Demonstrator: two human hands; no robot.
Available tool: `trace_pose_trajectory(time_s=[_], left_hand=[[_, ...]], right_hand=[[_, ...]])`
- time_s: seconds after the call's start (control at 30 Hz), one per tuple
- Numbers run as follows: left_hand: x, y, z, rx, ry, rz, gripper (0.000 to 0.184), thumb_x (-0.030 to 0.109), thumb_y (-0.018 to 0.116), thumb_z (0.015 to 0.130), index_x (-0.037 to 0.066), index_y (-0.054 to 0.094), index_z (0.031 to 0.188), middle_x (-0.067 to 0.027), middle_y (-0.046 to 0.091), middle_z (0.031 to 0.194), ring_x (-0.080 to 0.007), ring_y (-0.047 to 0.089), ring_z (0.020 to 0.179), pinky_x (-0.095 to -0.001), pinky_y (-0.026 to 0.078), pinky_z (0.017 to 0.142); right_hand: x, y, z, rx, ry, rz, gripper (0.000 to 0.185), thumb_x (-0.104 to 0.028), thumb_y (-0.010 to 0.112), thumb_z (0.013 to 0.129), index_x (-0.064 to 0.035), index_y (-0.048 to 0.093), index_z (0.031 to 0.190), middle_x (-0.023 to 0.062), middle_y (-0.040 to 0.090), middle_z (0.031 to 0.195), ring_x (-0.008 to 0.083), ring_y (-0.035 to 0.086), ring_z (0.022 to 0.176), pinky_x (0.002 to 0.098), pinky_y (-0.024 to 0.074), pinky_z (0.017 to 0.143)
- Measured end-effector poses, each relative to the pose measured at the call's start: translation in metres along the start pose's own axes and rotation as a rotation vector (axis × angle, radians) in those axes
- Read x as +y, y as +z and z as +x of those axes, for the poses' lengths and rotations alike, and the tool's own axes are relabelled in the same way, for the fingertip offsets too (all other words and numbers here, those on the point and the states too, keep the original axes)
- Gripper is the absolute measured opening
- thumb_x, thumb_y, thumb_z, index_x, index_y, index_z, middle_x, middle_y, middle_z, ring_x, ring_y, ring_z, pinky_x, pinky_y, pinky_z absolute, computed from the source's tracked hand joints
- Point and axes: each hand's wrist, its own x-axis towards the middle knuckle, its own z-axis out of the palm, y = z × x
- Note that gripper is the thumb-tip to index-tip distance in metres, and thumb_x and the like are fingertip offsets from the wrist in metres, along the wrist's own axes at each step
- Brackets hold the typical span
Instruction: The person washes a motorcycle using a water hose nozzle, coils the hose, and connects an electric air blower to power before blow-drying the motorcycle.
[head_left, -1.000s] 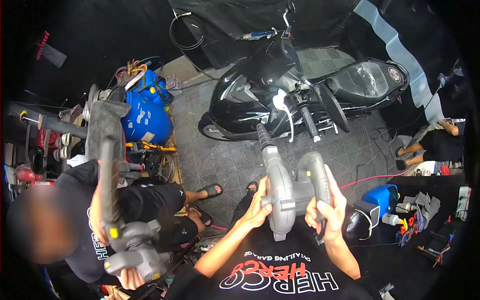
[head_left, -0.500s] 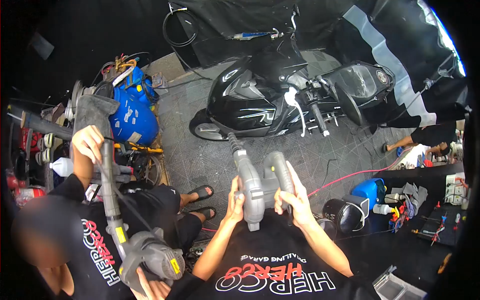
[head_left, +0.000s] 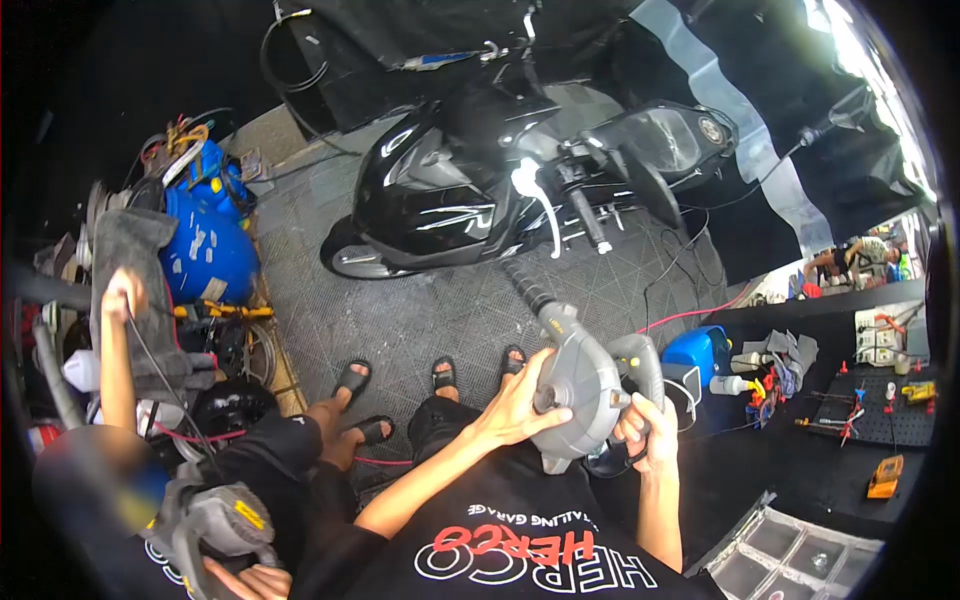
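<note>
A grey handheld air blower (head_left: pixel 580 405) is in front of my chest, its ribbed dark nozzle (head_left: pixel 530 285) pointing away toward the motorcycle. My left hand (head_left: pixel 525 405) presses against the left side of the round housing, thumb near its center. At the looped rear handle (head_left: pixel 648 375), my right hand (head_left: pixel 650 432) has its fingers curled around the grip. A black motorcycle (head_left: pixel 450 195) stands beyond the nozzle, lying across the view with its front wheel at left. The nozzle tip appears close to its lower side, though the actual gap is hard to judge.
At left a co-worker holds a second blower (head_left: pixel 225 520) and raises a hand (head_left: pixel 122 295) gripping a cable. Behind are a blue tank (head_left: pixel 210 250) and shelves. Right: blue jerrycan (head_left: pixel 695 350), spray bottles, pegboard (head_left: pixel 870 410), clear-lidded case (head_left: pixel 800 550). A red hose (head_left: pixel 690 318) crosses the floor.
The view has swung right, shifting the scene left. My blower has turned so its round side faces up, and my left hand has moved onto it. The co-worker's blower has moved lower and left.
</note>
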Motion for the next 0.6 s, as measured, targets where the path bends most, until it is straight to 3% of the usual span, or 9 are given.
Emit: trace_pose_trajectory(time_s=[0.1, 0.17, 0.27, 0.3, 0.33, 0.37, 0.43, 0.5, 0.6], left_hand=[[-0.004, 0.022, 0.003, 0.024, -0.027, 0.091, 0.105, 0.053, 0.08, 0.081, -0.004, 0.027, 0.152, -0.0332, 0.051, 0.141, -0.0473, 0.055, 0.129, -0.0509, 0.042, 0.11], [0.001, 0.03, 0.021, 0.093, -0.043, -0.05, 0.095, 0.047, 0.081, 0.08, -0.001, 0.034, 0.148, -0.0277, 0.059, 0.133, -0.0416, 0.059, 0.124, -0.0485, 0.045, 0.106], [-0.012, 0.043, 0.051, 0.152, 0.005, -0.245, 0.079, 0.037, 0.077, 0.081, 0.001, 0.044, 0.142, -0.0192, 0.066, 0.122, -0.032, 0.064, 0.115, -0.043, 0.049, 0.1], [-0.013, 0.048, 0.057, 0.129, -0.032, -0.365, 0.081, 0.043, 0.075, 0.08, -0.001, 0.046, 0.141, -0.017, 0.064, 0.125, -0.0281, 0.061, 0.117, -0.0404, 0.047, 0.102], [-0.023, 0.057, 0.065, 0.133, -0.008, -0.427, 0.084, 0.047, 0.073, 0.079, -0.001, 0.046, 0.142, -0.0157, 0.062, 0.128, -0.0262, 0.059, 0.119, -0.0393, 0.045, 0.103], [-0.034, 0.068, 0.071, 0.132, 0.013, -0.49, 0.087, 0.05, 0.072, 0.078, -0.002, 0.046, 0.142, -0.0145, 0.061, 0.13, -0.0243, 0.057, 0.121, -0.0383, 0.043, 0.105], [-0.021, 0.081, 0.083, 0.079, -0.027, -0.562, 0.094, 0.057, 0.071, 0.077, -0.004, 0.045, 0.142, -0.0121, 0.058, 0.132, -0.0214, 0.055, 0.123, -0.0359, 0.041, 0.107], [0.002, 0.095, 0.092, 0.022, -0.066, -0.61, 0.097, 0.06, 0.072, 0.075, -0.005, 0.045, 0.142, -0.0111, 0.058, 0.13, -0.0202, 0.055, 0.121, -0.0351, 0.041, 0.106], [0.033, 0.118, 0.109, -0.043, -0.188, -0.585, 0.111, 0.067, 0.076, 0.066, -0.005, 0.044, 0.143, -0.0102, 0.058, 0.13, -0.0194, 0.055, 0.122, -0.0341, 0.04, 0.106]], right_hand=[[-0.007, -0.027, 0.014, -0.075, 0.035, -0.012, 0.018, -0.013, 0.067, 0.094, -0.0052, 0.051, 0.095, -0.0007, 0.047, 0.063, 0.0103, 0.046, 0.047, 0.031, 0.0447, 0.05], [-0.01, -0.033, 0.02, -0.103, -0.006, -0.056, 0.018, -0.013, 0.067, 0.095, -0.0049, 0.052, 0.093, 0.0004, 0.047, 0.063, 0.0114, 0.046, 0.048, 0.0321, 0.0459, 0.051], [-0.031, -0.042, 0.025, -0.272, -0.041, -0.022, 0.048, -0.043, 0.057, 0.1, 0.0026, 0.057, 0.114, 0.0106, 0.062, 0.076, 0.0199, 0.062, 0.066, 0.0361, 0.0519, 0.063], [-0.042, -0.05, 0.031, -0.326, -0.061, -0.016, 0.062, -0.053, 0.053, 0.102, 0.0051, 0.058, 0.121, 0.0139, 0.067, 0.08, 0.0227, 0.068, 0.072, 0.0374, 0.054, 0.067], [-0.051, -0.078, 0.051, -0.422, -0.065, -0.085, 0.08, -0.065, 0.037, 0.103, 0.0062, 0.057, 0.132, 0.0165, 0.072, 0.09, 0.025, 0.071, 0.083, 0.0369, 0.0546, 0.072], [-0.053, -0.104, 0.072, -0.194, -0.077, -0.091, 0.073, -0.059, 0.033, 0.106, 0.0052, 0.06, 0.129, 0.0137, 0.071, 0.088, 0.0236, 0.07, 0.08, 0.0343, 0.0544, 0.07], [-0.06, -0.163, 0.141, -0.353, -0.163, 0.072, 0.058, -0.047, 0.038, 0.109, 0.0026, 0.062, 0.128, 0.0113, 0.072, 0.088, 0.0227, 0.07, 0.08, 0.0325, 0.054, 0.067], [-0.048, -0.179, 0.208, -0.092, -0.124, -0.038, 0.046, -0.037, 0.043, 0.109, -0.0016, 0.063, 0.129, 0.0093, 0.072, 0.092, 0.0221, 0.07, 0.084, 0.0315, 0.0555, 0.068], [-0.027, -0.168, 0.298, -0.126, 0.049, -0.082, 0.036, -0.029, 0.052, 0.106, -0.0042, 0.062, 0.13, 0.0093, 0.07, 0.102, 0.0215, 0.069, 0.092, 0.033, 0.058, 0.074]])
